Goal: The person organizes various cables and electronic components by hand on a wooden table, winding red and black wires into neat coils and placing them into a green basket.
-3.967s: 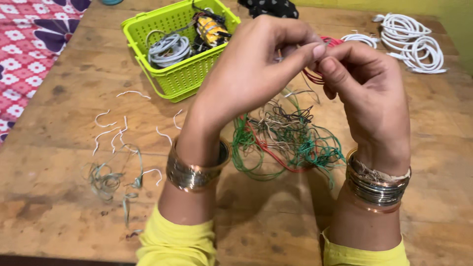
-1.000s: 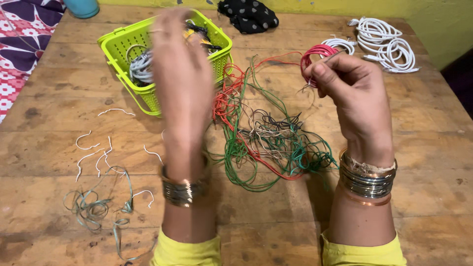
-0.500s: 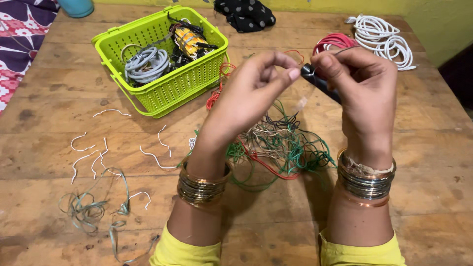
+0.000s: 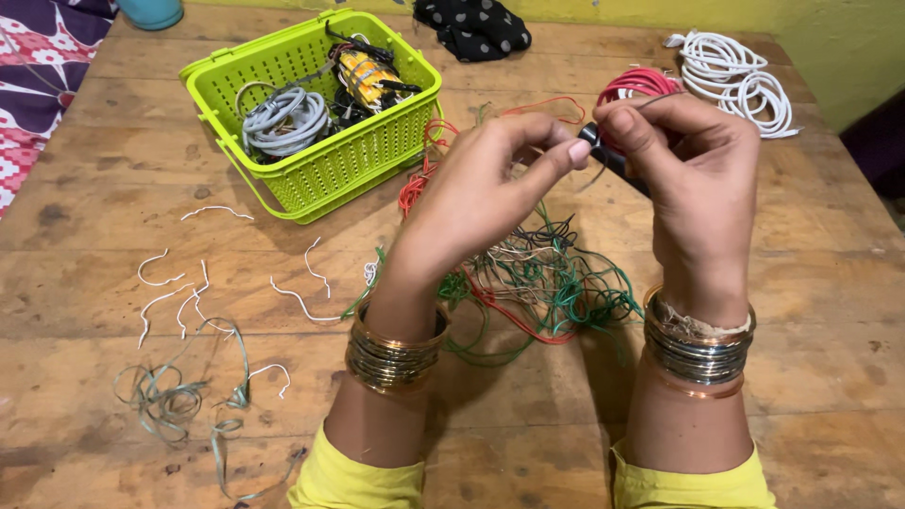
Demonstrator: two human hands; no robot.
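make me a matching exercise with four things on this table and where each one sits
Things:
1. green basket
2. white cable coil
3. wire tangle
4. stripped scraps

Places:
A. far right corner
B. below the hands
C. near left of the table
D. far left, holding grey coils

Pairs: 1-D, 2-A, 3-B, 4-C

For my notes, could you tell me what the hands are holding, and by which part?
The right hand grips a small black tool around its middle; the left hand pinches at its tip.
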